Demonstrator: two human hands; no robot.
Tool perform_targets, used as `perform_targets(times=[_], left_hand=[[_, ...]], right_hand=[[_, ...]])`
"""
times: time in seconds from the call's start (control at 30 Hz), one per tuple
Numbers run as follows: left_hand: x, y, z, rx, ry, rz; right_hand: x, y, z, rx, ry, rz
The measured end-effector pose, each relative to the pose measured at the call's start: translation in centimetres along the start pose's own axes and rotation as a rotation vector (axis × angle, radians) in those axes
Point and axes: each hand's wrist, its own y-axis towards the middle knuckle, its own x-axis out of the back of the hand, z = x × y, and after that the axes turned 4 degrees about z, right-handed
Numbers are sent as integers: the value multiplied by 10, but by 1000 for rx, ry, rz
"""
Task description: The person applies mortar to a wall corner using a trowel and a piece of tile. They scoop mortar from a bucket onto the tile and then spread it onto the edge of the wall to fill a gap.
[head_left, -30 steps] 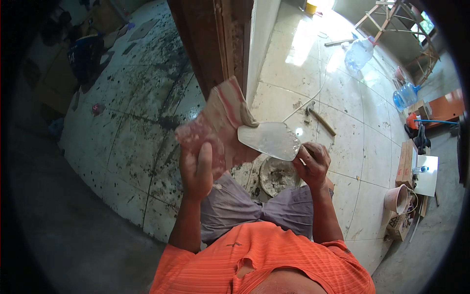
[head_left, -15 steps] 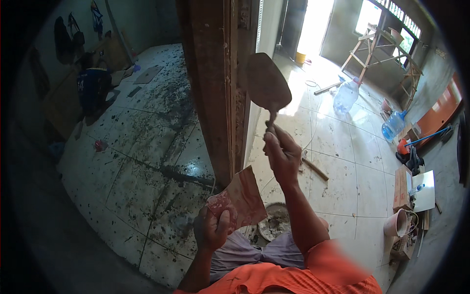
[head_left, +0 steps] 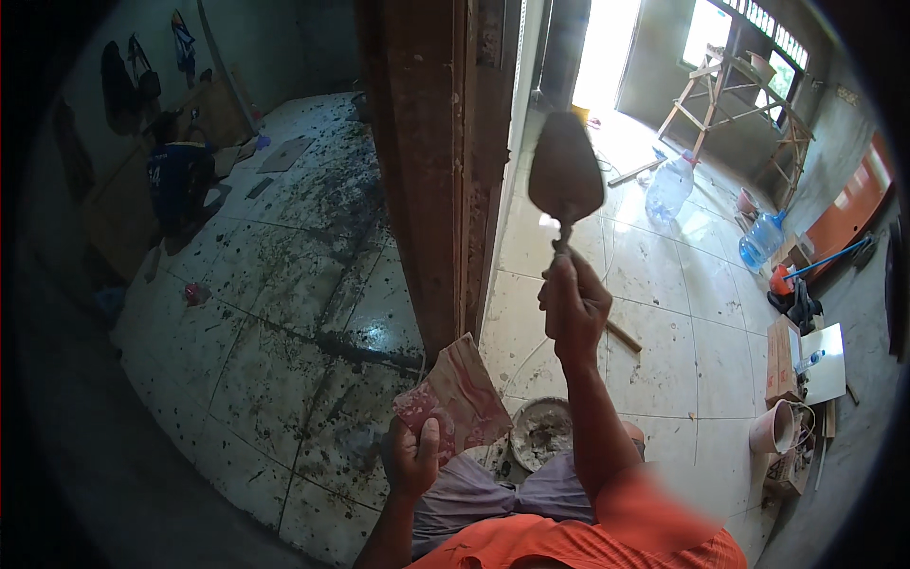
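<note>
In my left hand (head_left: 417, 453) is a broken, flat reddish piece (head_left: 469, 398), streaked and smeared, gripped at its lower left corner with my thumb across it. My right hand (head_left: 578, 299) grips the handle of a trowel (head_left: 567, 171), its broad blade raised upright in front of the bright floor, right of the wooden door frame (head_left: 417, 123). A round bowl of grey, lumpy mix (head_left: 542, 434) sits on the floor between my knees, partly behind my right forearm. A wooden-handled tool (head_left: 626, 337) lies behind my right wrist.
A co-worker (head_left: 175, 175) crouches in the darker room on the left, on mortar-spattered tiles (head_left: 284, 256). Rightward are a wooden scaffold (head_left: 711, 100), plastic jugs (head_left: 671, 190), a blue-handled tool (head_left: 834, 266), boards (head_left: 825, 356) and a pink bucket (head_left: 771, 427). A cable crosses the tiles.
The trowel has risen from low beside the piece to upright, then shifted rightward. My left hand and the piece sit lower in view, which has tilted up toward the room.
</note>
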Motion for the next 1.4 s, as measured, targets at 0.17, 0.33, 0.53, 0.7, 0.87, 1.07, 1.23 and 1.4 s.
perform_targets(times=[0.17, 0.33, 0.53, 0.7, 0.87, 1.07, 1.23, 1.4], left_hand=[[9, 1, 2, 2, -15, -18], [8, 9, -4, 58, -95, 0], [13, 13, 11, 63, -214, 45], [7, 14, 8, 82, -208, 35], [-11, 11, -4, 164, -278, -19], [-42, -7, -50, 357, -535, -229], [-32, 40, 24, 651, -563, 89], [-79, 67, 45, 512, -575, 260]], right_hand=[[-33, 12, 54, -43, 20, 163], [-43, 21, 55, -61, -56, 158], [-30, 8, 25, -102, -111, 145], [-11, -8, 5, -161, -157, 161], [17, -24, -12, -172, -263, 159], [118, -75, -35, -360, -218, 340], [189, -71, -91, -822, 270, 661], [212, -31, -109, -764, 231, 1060]])
